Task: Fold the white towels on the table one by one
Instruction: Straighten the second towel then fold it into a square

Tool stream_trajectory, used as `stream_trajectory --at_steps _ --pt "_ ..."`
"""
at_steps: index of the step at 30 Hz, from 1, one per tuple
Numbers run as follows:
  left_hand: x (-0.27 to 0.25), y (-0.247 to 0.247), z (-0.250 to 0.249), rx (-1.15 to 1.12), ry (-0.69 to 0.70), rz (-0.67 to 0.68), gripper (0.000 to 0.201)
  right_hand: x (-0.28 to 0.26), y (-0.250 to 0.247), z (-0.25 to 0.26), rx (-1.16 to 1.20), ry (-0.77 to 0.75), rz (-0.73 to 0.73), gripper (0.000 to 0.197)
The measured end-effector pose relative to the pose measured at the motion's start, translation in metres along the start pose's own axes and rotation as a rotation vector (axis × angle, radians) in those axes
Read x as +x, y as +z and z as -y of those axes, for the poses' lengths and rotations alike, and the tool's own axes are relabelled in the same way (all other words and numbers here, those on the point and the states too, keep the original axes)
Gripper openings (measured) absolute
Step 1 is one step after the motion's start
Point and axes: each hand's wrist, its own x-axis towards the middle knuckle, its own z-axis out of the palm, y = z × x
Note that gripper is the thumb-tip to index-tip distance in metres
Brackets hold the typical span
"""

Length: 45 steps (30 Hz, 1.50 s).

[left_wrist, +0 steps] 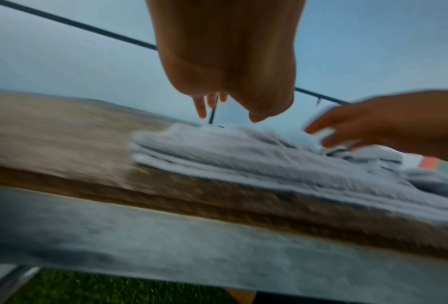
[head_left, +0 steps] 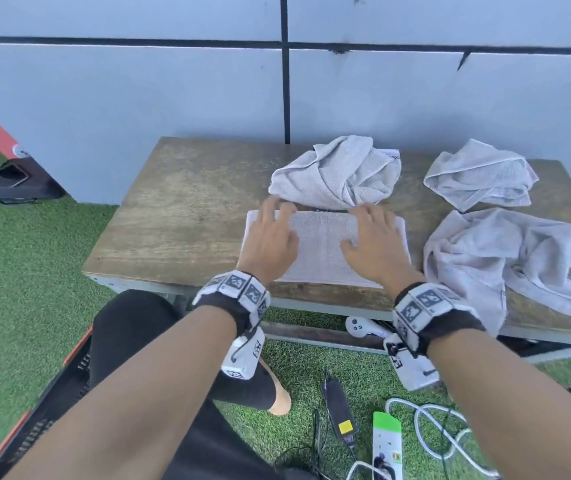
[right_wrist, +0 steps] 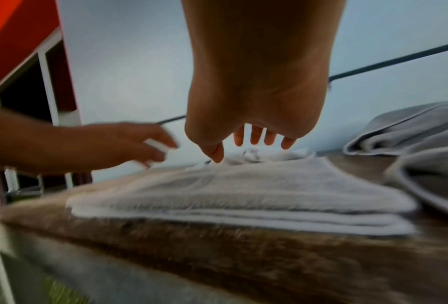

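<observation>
Spread fingers [head_left: 369,216] just above folded towel [head_left: 322,251]

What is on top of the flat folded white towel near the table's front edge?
Both hands, left and right, are spread over the folded white towel; whether they press it is unclear. The cloth beneath them is hidden.

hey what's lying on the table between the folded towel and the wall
A crumpled towel lies there, just behind the folded towel under both hands, against the wall; the head view shows it.
</observation>
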Motion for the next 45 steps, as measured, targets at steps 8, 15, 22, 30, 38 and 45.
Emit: stream_trajectory --at_steps 8,15,22,30,38,45 --pt "0.000 0.062 0.000 0.182 0.004 0.197 0.058 0.003 0.064 -0.005 -0.125 -0.100 0.061 0.060" --pt "0.003 0.067 0.008 0.171 0.004 0.168 0.061 0.005 0.064 -0.010 -0.111 -0.085 0.031 0.064" --pt "-0.004 0.049 0.030 0.175 -0.026 0.182 0.057 -0.003 0.055 -0.034 -0.128 -0.041 0.045 0.068" --pt "-0.016 0.030 0.051 0.162 -0.137 0.247 0.059 -0.012 0.048 -0.050 -0.126 0.036 0.027 0.072" --pt "-0.029 0.026 0.048 0.107 -0.321 0.148 0.082 -0.010 0.050 -0.050 -0.139 0.048 0.063 0.070" --pt "-0.028 0.024 0.020 0.187 -0.596 -0.016 0.081 -0.016 0.048 -0.043 -0.113 0.082 0.128 0.069"
